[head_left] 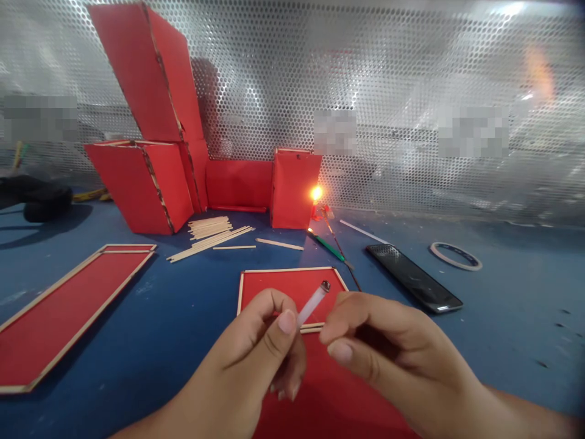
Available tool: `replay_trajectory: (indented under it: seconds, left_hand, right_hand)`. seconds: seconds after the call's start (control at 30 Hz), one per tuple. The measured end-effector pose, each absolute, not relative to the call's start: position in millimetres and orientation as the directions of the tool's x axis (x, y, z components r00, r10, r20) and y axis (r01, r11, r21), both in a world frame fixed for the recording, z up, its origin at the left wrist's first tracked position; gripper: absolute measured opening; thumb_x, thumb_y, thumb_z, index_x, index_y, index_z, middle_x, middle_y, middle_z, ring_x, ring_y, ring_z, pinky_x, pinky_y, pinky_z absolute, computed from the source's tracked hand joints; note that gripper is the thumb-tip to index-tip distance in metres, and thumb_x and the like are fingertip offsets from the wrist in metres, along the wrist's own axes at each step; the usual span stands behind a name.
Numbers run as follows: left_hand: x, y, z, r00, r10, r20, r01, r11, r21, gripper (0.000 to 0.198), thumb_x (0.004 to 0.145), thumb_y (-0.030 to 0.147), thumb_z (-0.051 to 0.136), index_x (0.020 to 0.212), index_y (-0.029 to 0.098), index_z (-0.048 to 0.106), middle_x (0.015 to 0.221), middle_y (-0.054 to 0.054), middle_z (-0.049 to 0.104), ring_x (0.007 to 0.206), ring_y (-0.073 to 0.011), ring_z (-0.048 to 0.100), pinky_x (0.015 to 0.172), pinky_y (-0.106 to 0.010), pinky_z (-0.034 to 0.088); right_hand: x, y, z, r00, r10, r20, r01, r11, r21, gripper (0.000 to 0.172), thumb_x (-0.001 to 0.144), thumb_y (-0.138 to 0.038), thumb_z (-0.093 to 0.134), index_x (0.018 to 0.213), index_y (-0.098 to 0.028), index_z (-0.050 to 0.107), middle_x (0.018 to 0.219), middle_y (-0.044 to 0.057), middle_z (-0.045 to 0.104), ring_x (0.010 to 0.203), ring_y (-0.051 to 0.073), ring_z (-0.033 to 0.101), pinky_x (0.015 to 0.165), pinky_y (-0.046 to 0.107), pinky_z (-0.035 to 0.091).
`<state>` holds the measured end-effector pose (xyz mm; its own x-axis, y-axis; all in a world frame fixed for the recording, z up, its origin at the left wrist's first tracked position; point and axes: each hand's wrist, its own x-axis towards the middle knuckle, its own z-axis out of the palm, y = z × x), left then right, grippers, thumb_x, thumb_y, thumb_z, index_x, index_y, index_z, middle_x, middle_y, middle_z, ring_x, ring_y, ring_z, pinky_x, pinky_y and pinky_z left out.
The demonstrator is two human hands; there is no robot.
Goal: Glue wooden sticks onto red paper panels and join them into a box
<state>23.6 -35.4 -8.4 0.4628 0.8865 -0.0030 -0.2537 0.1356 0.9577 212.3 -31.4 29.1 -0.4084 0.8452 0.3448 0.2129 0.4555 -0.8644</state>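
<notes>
My left hand (262, 350) pinches a whitish, translucent glue stick (312, 305) between thumb and forefinger. The stick's upper end is dark, as if burnt. Close by on the right, my right hand (384, 353) is closed, thumb and forefinger drawn together; whether anything is between them I cannot make out. Both hands are above a red panel (283, 283) edged with thin wooden sticks. A red sheet (338, 396) shows below them. Beyond the hands, a small flame (316, 193) burns above a red holder.
Red box structures (155, 183) stand at the back left, before a perforated metallic sheet (274, 73). Loose wooden sticks (212, 235) lie mid-table. A framed red panel (77, 305) rests at left. Rightward are a green-handled tool (326, 246), a phone (414, 277) and a tape roll (457, 256).
</notes>
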Motion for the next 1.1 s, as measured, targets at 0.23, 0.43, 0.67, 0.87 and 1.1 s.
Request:
replay_trajectory:
  seconds: [0.23,0.43,0.67,0.87,1.1]
  left_hand:
    - [24,-33,-8,0.437,0.900,0.008,-0.206,0.092,0.974,0.037,0.094,0.059,0.061,0.091,0.022,0.063,0.066,0.005,0.053,0.060,-0.0112,0.043,0.059,-0.023,0.037]
    - [24,-35,-5,0.452,0.891,-0.029,-0.227,0.146,0.963,0.039,0.089,0.060,0.068,0.086,0.023,0.057,0.063,0.008,0.045,0.054,-0.0094,0.035,0.051,-0.022,0.029]
    - [25,-34,-4,0.455,0.890,-0.003,-0.322,0.168,0.932,0.036,0.090,0.058,0.068,0.090,0.023,0.059,0.062,0.009,0.042,0.049,-0.0074,0.031,0.049,-0.021,0.030]
    - [25,-34,-5,0.455,0.891,-0.012,-0.290,0.161,0.943,0.038,0.089,0.058,0.068,0.086,0.022,0.058,0.063,0.009,0.044,0.050,-0.0070,0.033,0.050,-0.021,0.031]
    - [24,-35,-6,0.433,0.900,-0.049,-0.263,0.178,0.948,0.041,0.086,0.061,0.070,0.086,0.022,0.058,0.062,0.009,0.041,0.052,-0.0076,0.030,0.050,-0.021,0.027]
  right_hand:
    - [218,-36,32,-0.312,0.723,0.616,0.283,0.690,-0.667,0.010,0.088,-0.019,0.071,0.086,-0.029,0.071,0.077,-0.001,0.064,0.066,0.012,0.060,0.059,0.021,0.052]
    - [223,-37,26,-0.174,0.799,0.576,0.128,0.598,-0.791,0.006,0.090,-0.036,0.073,0.084,-0.033,0.072,0.095,0.003,0.066,0.091,0.017,0.064,0.072,0.022,0.057]
    - [219,-34,25,-0.194,0.844,0.500,-0.092,0.492,-0.866,0.006,0.091,-0.039,0.072,0.087,-0.035,0.074,0.096,-0.001,0.072,0.071,0.011,0.062,0.067,0.020,0.057]
    - [218,-31,25,-0.213,0.847,0.487,-0.269,0.429,-0.862,0.006,0.092,-0.036,0.072,0.088,-0.032,0.075,0.092,-0.001,0.073,0.065,0.009,0.059,0.063,0.019,0.055]
    - [216,-28,30,-0.175,0.870,0.460,-0.255,0.412,-0.875,0.008,0.091,-0.038,0.073,0.086,-0.031,0.073,0.077,-0.003,0.071,0.061,0.009,0.057,0.059,0.017,0.052]
